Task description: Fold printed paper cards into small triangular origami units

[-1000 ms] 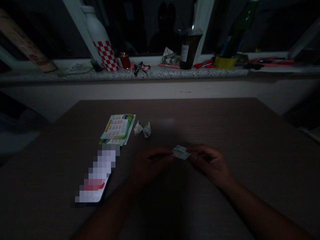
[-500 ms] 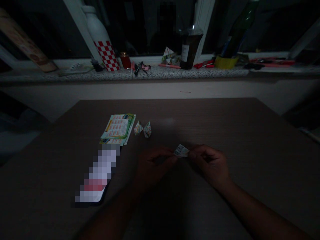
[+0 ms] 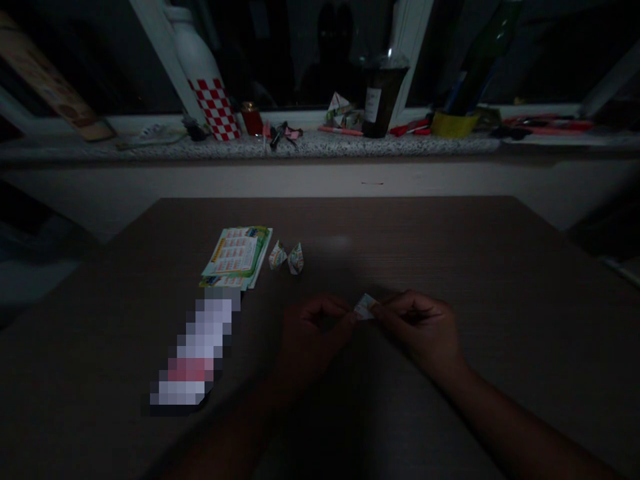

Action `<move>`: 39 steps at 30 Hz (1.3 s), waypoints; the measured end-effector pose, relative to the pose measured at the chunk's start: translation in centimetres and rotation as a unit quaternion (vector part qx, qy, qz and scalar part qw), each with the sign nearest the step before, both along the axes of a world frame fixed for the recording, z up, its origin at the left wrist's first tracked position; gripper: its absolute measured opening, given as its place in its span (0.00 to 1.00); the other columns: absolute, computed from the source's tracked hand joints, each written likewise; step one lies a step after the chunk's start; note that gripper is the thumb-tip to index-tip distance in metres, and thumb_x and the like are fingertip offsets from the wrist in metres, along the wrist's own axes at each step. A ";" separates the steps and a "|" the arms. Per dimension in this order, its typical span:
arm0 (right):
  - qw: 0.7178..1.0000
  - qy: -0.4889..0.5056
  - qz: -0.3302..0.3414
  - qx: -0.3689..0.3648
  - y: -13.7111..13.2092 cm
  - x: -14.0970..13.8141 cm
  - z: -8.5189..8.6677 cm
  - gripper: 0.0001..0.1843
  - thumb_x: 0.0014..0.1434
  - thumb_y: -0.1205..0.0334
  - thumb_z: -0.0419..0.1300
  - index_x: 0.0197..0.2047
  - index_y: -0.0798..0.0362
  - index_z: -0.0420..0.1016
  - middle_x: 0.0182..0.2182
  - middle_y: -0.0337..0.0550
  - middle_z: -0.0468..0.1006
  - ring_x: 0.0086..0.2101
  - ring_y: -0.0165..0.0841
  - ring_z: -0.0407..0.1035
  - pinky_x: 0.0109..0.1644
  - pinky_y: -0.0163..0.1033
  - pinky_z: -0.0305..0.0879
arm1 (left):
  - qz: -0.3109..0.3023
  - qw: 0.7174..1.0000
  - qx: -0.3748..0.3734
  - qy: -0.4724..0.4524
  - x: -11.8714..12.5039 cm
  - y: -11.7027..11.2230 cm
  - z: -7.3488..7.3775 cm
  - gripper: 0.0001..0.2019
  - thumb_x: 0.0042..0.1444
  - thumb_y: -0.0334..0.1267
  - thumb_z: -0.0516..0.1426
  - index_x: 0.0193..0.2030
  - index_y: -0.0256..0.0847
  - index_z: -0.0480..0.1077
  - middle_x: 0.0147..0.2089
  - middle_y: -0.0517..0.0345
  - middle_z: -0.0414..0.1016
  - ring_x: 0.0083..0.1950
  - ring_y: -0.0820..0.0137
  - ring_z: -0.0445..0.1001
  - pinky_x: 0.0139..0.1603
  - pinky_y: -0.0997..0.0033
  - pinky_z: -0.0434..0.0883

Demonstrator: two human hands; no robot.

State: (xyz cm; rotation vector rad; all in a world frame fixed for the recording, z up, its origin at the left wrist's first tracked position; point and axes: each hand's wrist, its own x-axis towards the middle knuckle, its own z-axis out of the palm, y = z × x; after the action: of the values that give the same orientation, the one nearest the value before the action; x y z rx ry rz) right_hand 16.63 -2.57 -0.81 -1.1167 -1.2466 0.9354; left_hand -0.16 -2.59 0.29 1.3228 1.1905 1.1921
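The scene is very dark. My left hand (image 3: pixel 313 333) and my right hand (image 3: pixel 423 327) meet low over the brown table (image 3: pixel 450 253), and both pinch a small folded piece of printed paper (image 3: pixel 364 307) between fingertips. The paper looks like a small compact fold, with only a corner showing between my fingers. Two small folded paper shapes (image 3: pixel 287 257) stand on the table beyond my left hand. A stack of printed paper sheets (image 3: pixel 237 255) lies to their left.
A flat blurred-out object (image 3: pixel 193 353) lies on the table left of my left arm. The stone windowsill (image 3: pixel 300 143) behind holds a red-and-white checked bottle (image 3: pixel 203 73), a dark jar (image 3: pixel 380 93), a green bottle (image 3: pixel 480 57), a yellow tape roll (image 3: pixel 453 123) and pens.
The paper between my fingers has become smaller and more folded, and both hands have drawn slightly closer together around it.
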 end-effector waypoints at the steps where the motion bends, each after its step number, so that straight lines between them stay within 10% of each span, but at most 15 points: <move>1: 1.000 0.000 -0.001 0.002 0.0 0.0 0.1 0.09 0.47 0.65 0.68 0.20 0.53 0.73 0.22 0.41 0.80 0.22 0.29 0.73 0.25 0.31 0.68 | 0.001 1.000 -0.009 -0.003 0.0 0.0 0.0 0.07 0.46 0.34 0.63 0.22 0.37 0.70 0.28 0.57 0.76 0.31 0.72 0.74 0.33 0.75 0.69; 9: 0.998 -0.052 0.025 0.010 -0.1 0.3 0.4 0.09 0.46 0.64 0.69 0.21 0.53 0.73 0.19 0.39 0.78 0.19 0.27 0.70 0.21 0.29 0.66 | -0.059 0.989 -0.103 -0.088 0.0 0.4 -0.1 0.11 0.45 0.37 0.65 0.36 0.38 0.74 0.31 0.58 0.78 0.31 0.72 0.74 0.33 0.74 0.70; 28: 0.969 -0.068 0.230 -0.062 -0.1 0.8 -0.3 0.18 0.58 0.52 0.59 0.23 0.55 0.68 0.17 0.32 0.57 0.19 0.23 0.50 0.20 0.31 0.46 | -0.105 0.994 -0.005 0.032 -0.2 0.1 0.0 0.11 0.58 0.42 0.57 0.35 0.36 0.77 0.32 0.56 0.76 0.35 0.69 0.72 0.35 0.75 0.67; 39: 0.972 -0.049 0.227 -0.044 -0.1 1.0 0.1 0.24 0.63 0.48 0.53 0.20 0.54 0.70 0.15 0.37 0.66 0.18 0.26 0.58 0.22 0.32 0.53 | -0.084 0.991 -0.083 -0.057 0.2 0.3 0.6 0.11 0.50 0.44 0.62 0.29 0.36 0.77 0.26 0.58 0.76 0.28 0.71 0.71 0.31 0.74 0.67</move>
State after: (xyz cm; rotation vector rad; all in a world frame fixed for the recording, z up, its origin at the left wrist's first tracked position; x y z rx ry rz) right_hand 17.65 -2.64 -0.73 -0.9695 -1.5925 1.2991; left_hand 0.03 -2.33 0.84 1.1898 1.0513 1.0102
